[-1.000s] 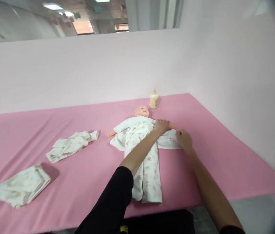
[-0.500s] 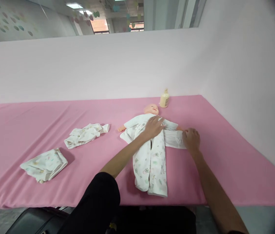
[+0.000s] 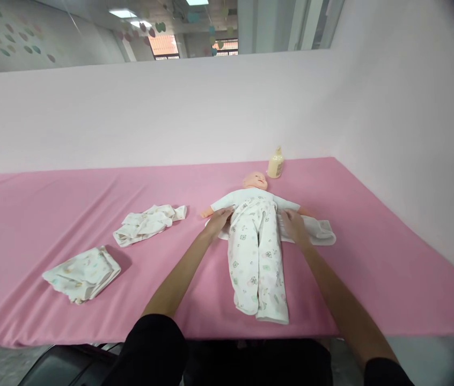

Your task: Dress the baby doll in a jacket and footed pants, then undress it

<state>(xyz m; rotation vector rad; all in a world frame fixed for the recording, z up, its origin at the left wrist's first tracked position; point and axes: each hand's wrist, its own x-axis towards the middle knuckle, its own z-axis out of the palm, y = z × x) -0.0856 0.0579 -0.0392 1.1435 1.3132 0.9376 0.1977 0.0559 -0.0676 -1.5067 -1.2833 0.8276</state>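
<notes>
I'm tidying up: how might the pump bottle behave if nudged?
The pump bottle could tip if pushed high up, since it stands upright and looks taller than wide. Its rounded-looking body might roll once down.

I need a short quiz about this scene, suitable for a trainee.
1. True or false: the pale-yellow plastic pump bottle stands upright.
2. Which garment lies between the bare left hand and the bare right hand?
3. How many white fabric pieces lie on the pink cloth sheet, well to the left of the bald plastic doll? A: one; B: two; C: four.

Key: 1 true; 2 white printed fabric trousers; 3 B.
</notes>
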